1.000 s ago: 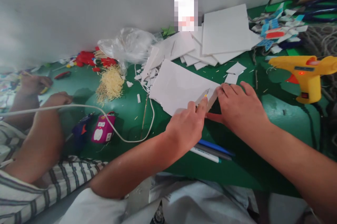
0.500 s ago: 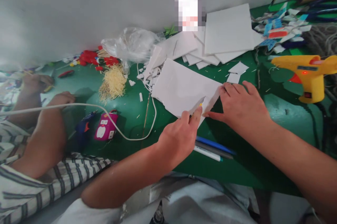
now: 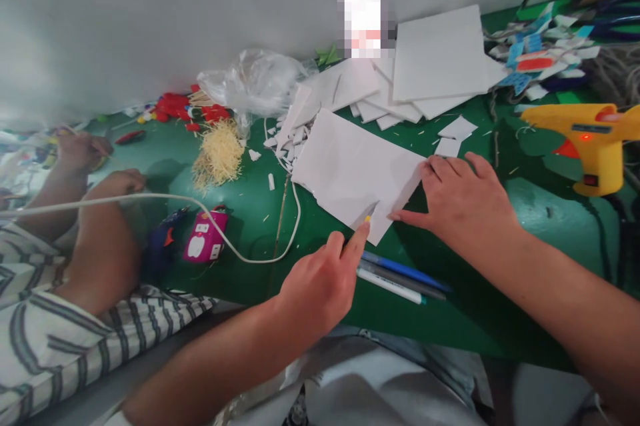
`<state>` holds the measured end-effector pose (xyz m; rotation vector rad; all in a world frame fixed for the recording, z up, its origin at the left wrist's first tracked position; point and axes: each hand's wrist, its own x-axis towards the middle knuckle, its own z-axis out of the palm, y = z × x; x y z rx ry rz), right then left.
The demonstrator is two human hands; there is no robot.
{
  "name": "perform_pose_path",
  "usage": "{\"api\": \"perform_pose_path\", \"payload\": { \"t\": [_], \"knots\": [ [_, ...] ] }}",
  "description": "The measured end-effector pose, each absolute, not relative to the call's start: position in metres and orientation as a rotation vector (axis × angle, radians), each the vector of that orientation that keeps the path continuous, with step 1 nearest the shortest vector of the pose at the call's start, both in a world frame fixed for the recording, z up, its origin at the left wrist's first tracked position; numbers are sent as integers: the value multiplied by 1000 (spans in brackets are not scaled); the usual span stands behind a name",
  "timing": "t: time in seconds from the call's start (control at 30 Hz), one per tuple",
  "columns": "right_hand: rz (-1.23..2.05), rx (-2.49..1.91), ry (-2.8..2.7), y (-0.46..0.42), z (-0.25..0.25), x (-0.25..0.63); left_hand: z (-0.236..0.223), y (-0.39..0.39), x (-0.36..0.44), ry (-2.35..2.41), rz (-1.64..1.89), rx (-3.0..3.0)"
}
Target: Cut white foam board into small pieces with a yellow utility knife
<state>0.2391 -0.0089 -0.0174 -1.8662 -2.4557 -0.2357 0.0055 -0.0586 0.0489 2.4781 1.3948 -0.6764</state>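
Observation:
My left hand (image 3: 320,273) is closed around a utility knife (image 3: 368,219), most of which the fingers hide; a yellow bit and the thin blade show. The blade rests against a white foam board (image 3: 357,159) near its front right corner. That board lies flat on the green table, with one ragged edge at its left. My right hand (image 3: 465,196) lies at the board's right edge, thumb and fingers spread, fingertips touching it. In front of the board, close to my left hand, lie a blue pen (image 3: 405,271), a grey pen (image 3: 410,285) and a white marker (image 3: 393,286).
A yellow glue gun (image 3: 595,143) stands at the right. Stacked white boards (image 3: 440,56), scraps (image 3: 290,143) and a clear plastic bag (image 3: 257,83) lie behind. Left are straw shreds (image 3: 220,153), a pink power socket (image 3: 205,236), a white cable (image 3: 250,261) and another person's arms (image 3: 103,246).
My left hand has drawn the knife toward me and slightly left, nearer the board's front edge. My right hand stays at the board's right edge. The view has shifted slightly.

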Motion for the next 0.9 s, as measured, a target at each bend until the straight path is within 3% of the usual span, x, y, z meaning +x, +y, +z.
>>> {"api": "perform_pose_path", "payload": {
  "t": [0.23, 0.53, 0.9],
  "knots": [
    [-272, -1920, -2490, -10, -11, 236, 48, -72, -6, 1361, -712, 2469],
    [-189, -1900, -2472, -8, -11, 237, 31, -99, -32, 1359, -127, 2766],
    [-189, -1885, -2460, -9, -10, 236, 32, -110, -42, 1394, -305, 2673]
  ]
}}
